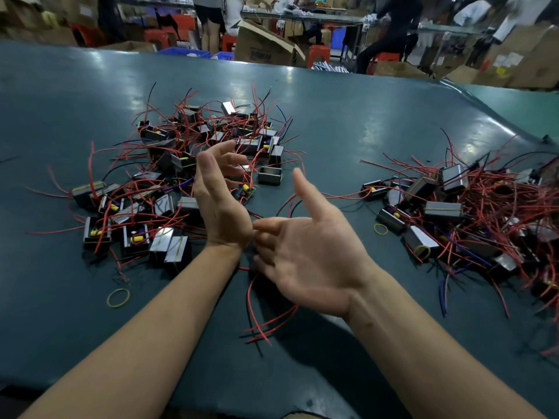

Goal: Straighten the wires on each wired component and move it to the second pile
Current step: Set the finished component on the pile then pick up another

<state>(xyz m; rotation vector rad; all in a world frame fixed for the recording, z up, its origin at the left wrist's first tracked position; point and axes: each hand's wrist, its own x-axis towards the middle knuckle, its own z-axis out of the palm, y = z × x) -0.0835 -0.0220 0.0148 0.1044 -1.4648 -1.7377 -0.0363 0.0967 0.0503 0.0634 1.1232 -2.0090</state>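
Both hands hover above the dark green desk [348, 110], and neither grip clasps anything. The left hand [219, 201] stands raised with its palm turned rightward, fingers loosely spread and slightly bent, the grip released. The right hand [311, 252] lies palm up just right of it, fingers relaxed and pointing leftward; its fingertips [263, 226] reach the heel of the left hand, and its grip is likewise released.

Behind and to the left of the left hand spreads the first pile [187, 173] of wired components, small dark boxes with silvery tops and tangled red and black leads. Well off to the right of the right hand lies the second pile [472, 213], thicker with red wire. Directly beneath the two hands, a bundle of loose red and black wires [263, 325] trails toward the person; whatever it joins to is hidden under the right hand.

A yellow rubber band [118, 297] lies on the desk left of the left forearm, and another yellow band [380, 229] lies right of the right hand, beside the second pile.
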